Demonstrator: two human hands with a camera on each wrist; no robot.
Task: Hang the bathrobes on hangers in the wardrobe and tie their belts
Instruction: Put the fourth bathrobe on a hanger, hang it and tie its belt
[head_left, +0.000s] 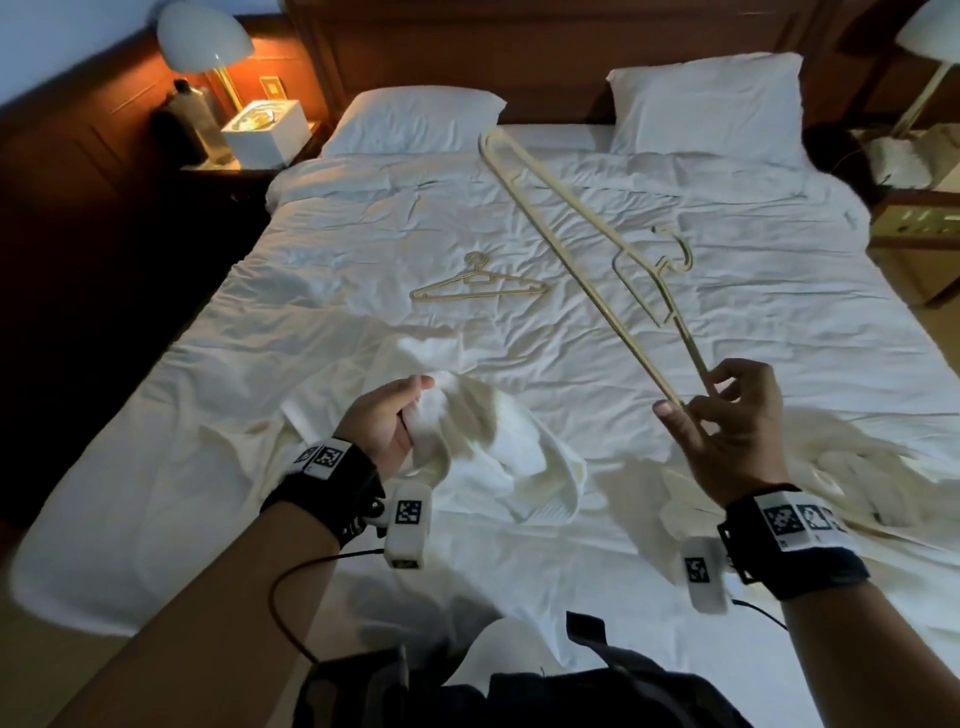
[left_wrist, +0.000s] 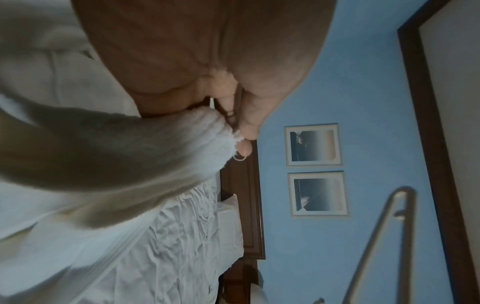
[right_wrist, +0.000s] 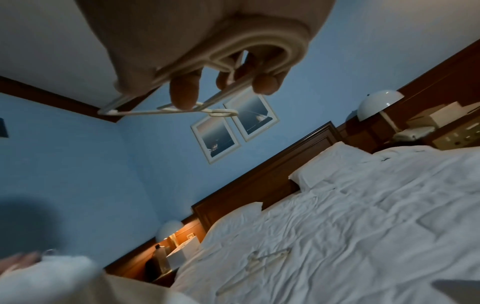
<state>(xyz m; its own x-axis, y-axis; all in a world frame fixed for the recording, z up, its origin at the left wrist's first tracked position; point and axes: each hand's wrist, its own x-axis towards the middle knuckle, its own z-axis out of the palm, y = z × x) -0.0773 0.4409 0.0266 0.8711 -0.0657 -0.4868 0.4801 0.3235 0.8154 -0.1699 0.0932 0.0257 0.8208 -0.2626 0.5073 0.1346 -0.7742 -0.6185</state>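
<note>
My left hand (head_left: 387, 421) grips a bunched part of a white bathrobe (head_left: 493, 441) and lifts it off the bed; in the left wrist view the fingers (left_wrist: 244, 131) curl round the robe (left_wrist: 155, 148). My right hand (head_left: 727, 415) holds one end of a cream plastic hanger (head_left: 582, 260) raised over the bed, its far end pointing toward the pillows. In the right wrist view the fingers (right_wrist: 184, 92) wrap round this hanger (right_wrist: 168, 111). A second cream hanger (head_left: 480, 288) lies flat on the bed. Another bathrobe (head_left: 852, 467) lies crumpled at the right.
The white bed (head_left: 363, 234) carries two pillows (head_left: 415, 122) by a dark wooden headboard (head_left: 545, 62). A nightstand at the left holds a lit lamp (head_left: 205, 39), a bottle and a white box (head_left: 265, 132). Another lamp (head_left: 930, 36) stands at the right.
</note>
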